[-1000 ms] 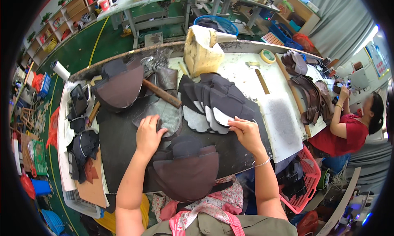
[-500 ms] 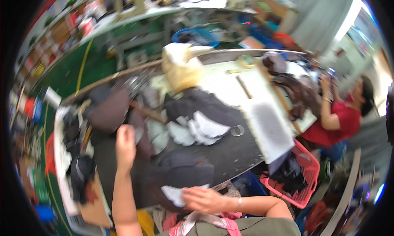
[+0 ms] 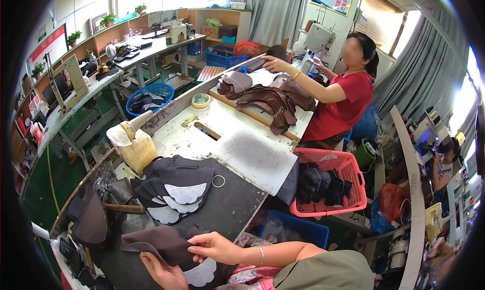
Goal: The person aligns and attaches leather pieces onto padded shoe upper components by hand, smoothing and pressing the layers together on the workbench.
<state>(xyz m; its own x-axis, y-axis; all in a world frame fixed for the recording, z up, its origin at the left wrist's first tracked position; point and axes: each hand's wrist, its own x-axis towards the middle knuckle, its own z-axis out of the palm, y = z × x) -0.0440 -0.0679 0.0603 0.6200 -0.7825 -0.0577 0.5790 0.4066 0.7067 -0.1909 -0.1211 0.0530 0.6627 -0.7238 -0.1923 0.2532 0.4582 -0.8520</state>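
At the near edge of the bench, a dark brown curved fabric piece [image 3: 161, 243] is held between my two hands. My left hand [image 3: 164, 274] grips its lower edge from beneath, thumb against the cloth. My right hand [image 3: 218, 247] pinches its right end between thumb and fingers. Below my right hand lies a white patch [image 3: 201, 273] on dark cloth, partly covered. A stack of similar brown pieces [image 3: 92, 219] stands to the left. Farther off, dark grey pieces [image 3: 174, 170] are fanned out, several bearing white patches [image 3: 185, 193].
A wooden handle [image 3: 124, 208] and a yellowed plastic jug [image 3: 132, 147] are on the bench, with a tape roll [image 3: 200, 101] behind. A pink basket [image 3: 331, 209] and blue bin [image 3: 298, 228] stand to the right. Across the bench, a co-worker [image 3: 337, 95] in red reaches over brown pieces [image 3: 270, 103].
The view has swung to the right. My left hand has come from beside the brown stack and now holds a brown piece; my right hand has left the white patch and pinches that piece too.
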